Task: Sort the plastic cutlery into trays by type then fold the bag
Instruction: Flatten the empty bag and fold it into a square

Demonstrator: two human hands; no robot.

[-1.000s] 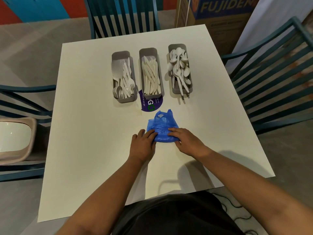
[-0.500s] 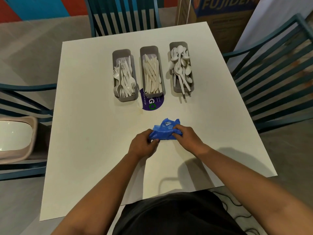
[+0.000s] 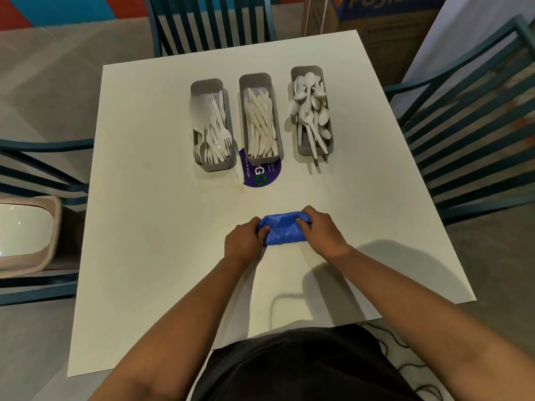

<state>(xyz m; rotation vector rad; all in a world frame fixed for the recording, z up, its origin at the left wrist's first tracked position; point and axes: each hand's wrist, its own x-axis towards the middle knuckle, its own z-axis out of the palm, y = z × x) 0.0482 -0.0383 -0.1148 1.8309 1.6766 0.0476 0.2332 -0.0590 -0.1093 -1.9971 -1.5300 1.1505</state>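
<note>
Gripping the blue bag (image 3: pixel 282 230) from both ends, the left hand (image 3: pixel 242 242) curls its fingers over the bag's left edge while the right hand (image 3: pixel 322 233) curls over its right and far edge, pinching the plastic between thumb and fingers. Half a second ago the bag's handles still stood up loose beyond the fingers; now they are tucked in, and the bag is a compact, crinkled, glossy oblong bundle lying on the table (image 3: pixel 150 227) in front of the person. A second ago both hands lay flatter on a wider, looser bag. Farther out stand three grey trays, narrow with rounded corners, side by side: the left tray (image 3: pixel 209 168) holds white forks (image 3: pixel 215 131), the middle tray (image 3: pixel 255 79) holds white knives (image 3: pixel 260 123), and the right tray (image 3: pixel 307 71) holds white spoons (image 3: pixel 311 111), some handles poking over its near end. A purple round sticker (image 3: pixel 260 175) lies on the table, partly under the middle tray's near end. The table is smooth, pale and square-edged. Three teal slatted chairs surround it: one at the far side (image 3: pixel 208 21), one at the right (image 3: pixel 474 111), one at the left (image 3: pixel 37 169).
</note>
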